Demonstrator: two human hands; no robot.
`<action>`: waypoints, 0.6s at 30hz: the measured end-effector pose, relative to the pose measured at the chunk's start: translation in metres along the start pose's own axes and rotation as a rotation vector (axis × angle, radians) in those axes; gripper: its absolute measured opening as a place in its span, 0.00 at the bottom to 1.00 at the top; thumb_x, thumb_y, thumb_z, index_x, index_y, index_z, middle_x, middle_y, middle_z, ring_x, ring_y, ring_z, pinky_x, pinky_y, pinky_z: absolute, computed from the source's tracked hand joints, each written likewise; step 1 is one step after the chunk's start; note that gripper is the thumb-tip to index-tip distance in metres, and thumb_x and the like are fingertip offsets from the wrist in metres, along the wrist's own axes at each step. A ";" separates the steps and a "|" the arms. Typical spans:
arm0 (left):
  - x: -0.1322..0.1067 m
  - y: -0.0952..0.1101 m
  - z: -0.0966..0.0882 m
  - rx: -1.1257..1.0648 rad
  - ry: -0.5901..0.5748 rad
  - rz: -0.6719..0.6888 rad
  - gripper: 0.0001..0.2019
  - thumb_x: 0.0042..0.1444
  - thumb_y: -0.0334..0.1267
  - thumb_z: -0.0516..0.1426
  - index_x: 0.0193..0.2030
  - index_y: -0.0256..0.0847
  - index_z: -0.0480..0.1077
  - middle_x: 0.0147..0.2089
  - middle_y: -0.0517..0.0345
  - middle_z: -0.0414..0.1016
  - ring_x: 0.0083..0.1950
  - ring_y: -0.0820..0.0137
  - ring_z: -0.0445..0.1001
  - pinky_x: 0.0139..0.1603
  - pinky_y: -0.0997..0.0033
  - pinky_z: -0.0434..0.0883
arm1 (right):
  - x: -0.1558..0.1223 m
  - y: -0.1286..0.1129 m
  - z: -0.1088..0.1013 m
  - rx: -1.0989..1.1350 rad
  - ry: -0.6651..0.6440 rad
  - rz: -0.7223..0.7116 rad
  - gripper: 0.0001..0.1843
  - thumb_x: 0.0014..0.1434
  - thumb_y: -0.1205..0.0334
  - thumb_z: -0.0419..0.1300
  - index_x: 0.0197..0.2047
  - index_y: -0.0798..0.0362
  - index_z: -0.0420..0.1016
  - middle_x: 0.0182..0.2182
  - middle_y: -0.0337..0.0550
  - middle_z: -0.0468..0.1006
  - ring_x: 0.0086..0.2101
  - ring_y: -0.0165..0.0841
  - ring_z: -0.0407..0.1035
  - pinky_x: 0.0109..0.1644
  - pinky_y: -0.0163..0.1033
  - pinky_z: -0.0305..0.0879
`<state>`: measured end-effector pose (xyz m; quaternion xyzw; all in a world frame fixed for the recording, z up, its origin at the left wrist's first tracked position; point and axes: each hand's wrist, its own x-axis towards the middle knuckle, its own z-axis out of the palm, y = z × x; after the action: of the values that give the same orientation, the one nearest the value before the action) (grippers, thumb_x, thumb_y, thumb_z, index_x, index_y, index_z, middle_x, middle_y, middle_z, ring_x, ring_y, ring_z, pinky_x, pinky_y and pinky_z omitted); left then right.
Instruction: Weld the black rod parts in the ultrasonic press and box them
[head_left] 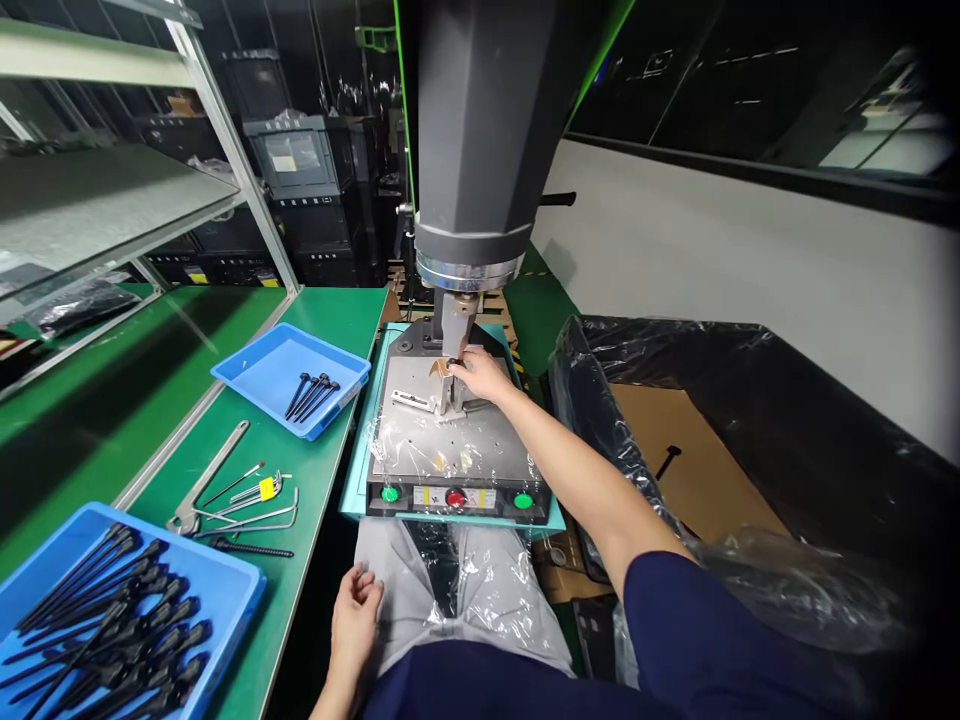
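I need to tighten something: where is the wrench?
In the head view, the wrench lies at left on the green bench, between the near blue tray and the far blue tray, beside the hex keys.

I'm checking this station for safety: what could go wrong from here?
The right hand is at the lower end of the metal tool, so it might be pinched if the tool descends. The upper blue tray sits at the edge of the green bench and could perhaps get knocked off.
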<state>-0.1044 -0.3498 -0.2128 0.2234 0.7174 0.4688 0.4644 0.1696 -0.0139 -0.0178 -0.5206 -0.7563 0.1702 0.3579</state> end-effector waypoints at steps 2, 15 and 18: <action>0.005 0.000 -0.007 0.024 0.030 0.017 0.27 0.40 0.41 0.68 0.49 0.38 0.69 0.45 0.46 0.78 0.48 0.59 0.79 0.56 0.58 0.73 | 0.006 0.001 -0.001 0.001 -0.019 -0.014 0.08 0.58 0.61 0.61 0.39 0.52 0.80 0.45 0.48 0.77 0.51 0.45 0.68 0.58 0.47 0.62; -0.010 0.092 0.013 0.105 -0.090 0.405 0.19 0.51 0.48 0.64 0.48 0.42 0.75 0.51 0.48 0.78 0.53 0.57 0.76 0.60 0.55 0.70 | -0.084 -0.045 -0.040 1.058 -0.109 0.274 0.23 0.54 0.43 0.67 0.45 0.51 0.74 0.38 0.45 0.81 0.39 0.40 0.76 0.49 0.50 0.70; -0.022 0.149 0.038 0.039 -0.226 0.521 0.18 0.54 0.48 0.63 0.47 0.40 0.75 0.47 0.48 0.79 0.50 0.58 0.77 0.56 0.56 0.72 | -0.117 -0.072 -0.035 1.263 -0.199 0.362 0.26 0.48 0.42 0.72 0.43 0.50 0.75 0.31 0.41 0.80 0.31 0.35 0.75 0.40 0.44 0.72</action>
<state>-0.0780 -0.2798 -0.0764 0.4599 0.5886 0.5305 0.4008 0.1703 -0.1534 0.0090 -0.3113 -0.4412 0.6855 0.4884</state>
